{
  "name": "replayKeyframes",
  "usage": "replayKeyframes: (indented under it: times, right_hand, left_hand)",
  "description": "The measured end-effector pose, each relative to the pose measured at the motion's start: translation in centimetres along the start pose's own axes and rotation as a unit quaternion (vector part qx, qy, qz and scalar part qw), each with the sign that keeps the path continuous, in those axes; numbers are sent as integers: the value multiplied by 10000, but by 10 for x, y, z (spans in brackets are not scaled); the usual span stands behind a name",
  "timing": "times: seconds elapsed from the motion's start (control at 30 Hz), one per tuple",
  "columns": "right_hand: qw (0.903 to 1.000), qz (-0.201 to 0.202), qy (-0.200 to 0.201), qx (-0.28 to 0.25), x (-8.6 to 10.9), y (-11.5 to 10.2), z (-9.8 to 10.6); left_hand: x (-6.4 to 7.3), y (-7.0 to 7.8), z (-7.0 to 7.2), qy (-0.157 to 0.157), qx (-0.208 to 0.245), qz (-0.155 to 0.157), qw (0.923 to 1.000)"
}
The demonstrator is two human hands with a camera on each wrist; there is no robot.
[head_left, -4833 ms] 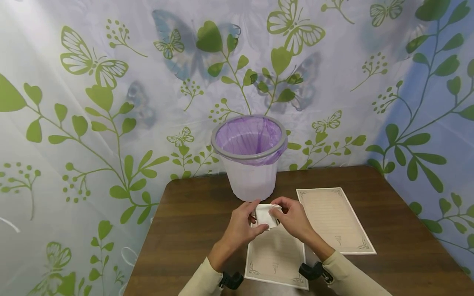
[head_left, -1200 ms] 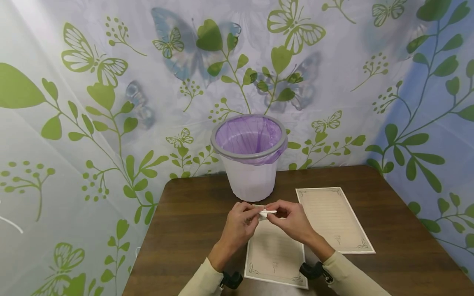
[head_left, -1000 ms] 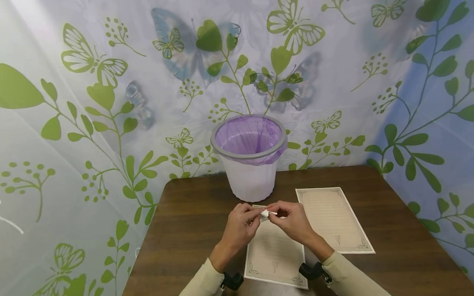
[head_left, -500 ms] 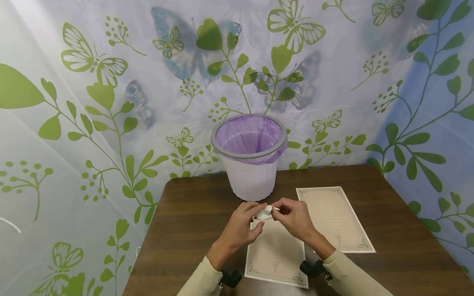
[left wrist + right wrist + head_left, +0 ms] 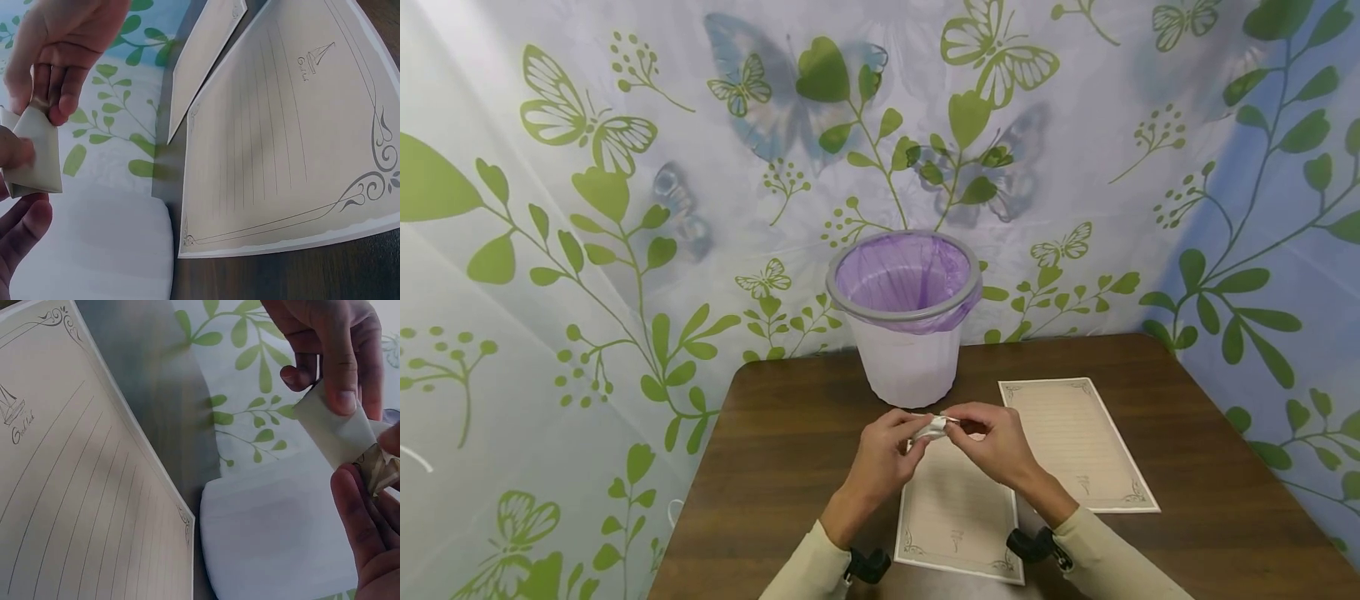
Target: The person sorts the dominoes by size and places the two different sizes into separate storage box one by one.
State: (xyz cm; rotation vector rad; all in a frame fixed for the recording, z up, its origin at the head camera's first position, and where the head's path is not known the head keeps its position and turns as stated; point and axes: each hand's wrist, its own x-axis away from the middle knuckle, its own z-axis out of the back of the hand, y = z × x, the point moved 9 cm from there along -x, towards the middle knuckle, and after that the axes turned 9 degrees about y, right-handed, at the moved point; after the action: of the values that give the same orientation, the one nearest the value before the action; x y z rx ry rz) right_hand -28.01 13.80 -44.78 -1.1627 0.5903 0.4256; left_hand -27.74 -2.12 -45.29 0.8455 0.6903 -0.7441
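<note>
Roughly crosswise, long axis of folded paper (image 5: 934,428)

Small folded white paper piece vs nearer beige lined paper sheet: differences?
The small folded white paper piece is held by left hand and right hand; the nearer beige lined paper sheet lies on the table. The piece is folded, the sheet flat. The piece looks smaller than the sheet. Both look like paper.

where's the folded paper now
In the head view, the folded paper is right of centre, pinched by the left hand and right hand, in front of the bin.
</note>
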Motion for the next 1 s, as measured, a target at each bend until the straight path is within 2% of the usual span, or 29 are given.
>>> replayKeyframes:
  times: [0.13, 0.43, 0.53, 0.67, 0.8, 1.0]
  right_hand:
    - [9992, 131, -256, -262, 2, -3, -4]
    - [9990, -9, -426, -111, 10, 29, -11]
    - [9992, -46, -401, 11, 10, 32, -10]
    - [9995, 35, -320, 78, 8, 30, -8]
    - [9995, 28, -293, 67, 7, 28, -6]
    - [9993, -272, -245, 117, 7, 33, -2]
  left_hand:
    - [-1, -3, 6, 238, 118, 169, 9995]
    - [1, -8, 6, 328, 574, 629, 9958]
    - [3, -9, 3, 248, 632, 751, 9949]
    - [4, -9, -3, -53, 479, 851, 9952]
    - [5, -6, -8, -316, 270, 656, 9970]
    - [6, 4, -11, -510, 5, 65, 9987]
